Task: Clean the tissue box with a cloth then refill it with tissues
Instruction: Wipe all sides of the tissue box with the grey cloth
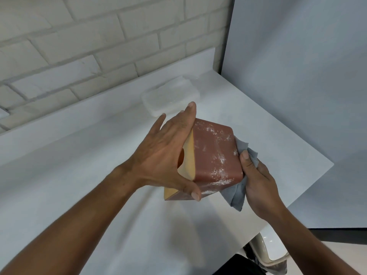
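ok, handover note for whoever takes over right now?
Left hand: grips the box, which is tipped with its lid facing left.
Right hand: holds the cloth against the box's right side.
Tissue pack: on the table behind the box, near the wall.
Done: the wipe is under way.
Left: white smears cover the upward face, so finish wiping, then refill.

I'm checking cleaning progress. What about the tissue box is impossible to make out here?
Head view:
- right side of tissue box: covered by cloth and right hand
- lid opening, contents: mostly behind left hand
- box underside: turned away from camera
- tissue pack detail: washed out
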A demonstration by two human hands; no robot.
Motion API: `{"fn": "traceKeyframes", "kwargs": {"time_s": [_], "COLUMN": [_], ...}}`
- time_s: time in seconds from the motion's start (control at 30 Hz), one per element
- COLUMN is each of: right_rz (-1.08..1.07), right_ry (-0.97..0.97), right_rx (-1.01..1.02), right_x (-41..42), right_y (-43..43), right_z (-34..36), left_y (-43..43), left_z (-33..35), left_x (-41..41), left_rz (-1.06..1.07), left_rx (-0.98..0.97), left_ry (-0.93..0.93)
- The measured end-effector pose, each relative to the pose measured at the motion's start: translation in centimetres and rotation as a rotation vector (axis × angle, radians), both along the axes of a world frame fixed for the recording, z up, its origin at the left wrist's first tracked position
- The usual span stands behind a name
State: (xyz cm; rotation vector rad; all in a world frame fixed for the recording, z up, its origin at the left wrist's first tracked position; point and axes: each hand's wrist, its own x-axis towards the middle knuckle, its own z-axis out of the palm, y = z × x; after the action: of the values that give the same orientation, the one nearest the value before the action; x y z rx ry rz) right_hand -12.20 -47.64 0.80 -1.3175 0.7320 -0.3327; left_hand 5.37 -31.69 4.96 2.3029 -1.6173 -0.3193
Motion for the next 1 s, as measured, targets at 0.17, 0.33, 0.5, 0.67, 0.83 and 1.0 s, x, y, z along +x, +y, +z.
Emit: {"fn": "traceKeyframes", "kwargs": {"time_s": [0.17, 0.33, 0.5, 0.67, 0.83, 1.0], "right_rz": [0.017, 0.041, -0.034, 0.179, 0.341, 0.3], "right_ry": [-0.003, -0.017, -0.104, -0.044, -0.043, -0.046], "right_rx": [-0.024, -0.119, -0.221, -0.501, -0.545, -0.596], "right_x": [-0.1, 0.0, 0.5, 0.8, 1.4, 2.3], "right_y": [-0.1, -0.6, -2.0, -3.4, -4.1, -4.3], "right_z": [0.0, 0.4, 3.0, 4.5, 3.7, 3.7], "left_y": [0.1, 0.3, 0.3, -0.5, -0.7, -0.5], "left_z": [0.5, 0.2, 0.9, 1.5, 1.4, 1.5], "left_x": [0.0, -0.3, -0.4, -0.9, -0.8, -0.8], "left_rz": [0.023, 0.111, 0.105, 0.085, 0.093, 0.101], "left_rx": [0.028, -0.026, 0.006, 0.057, 0.062, 0.066], "left_ry": [-0.015, 0.172, 0.149, 0.068, 0.078, 0.098]}}
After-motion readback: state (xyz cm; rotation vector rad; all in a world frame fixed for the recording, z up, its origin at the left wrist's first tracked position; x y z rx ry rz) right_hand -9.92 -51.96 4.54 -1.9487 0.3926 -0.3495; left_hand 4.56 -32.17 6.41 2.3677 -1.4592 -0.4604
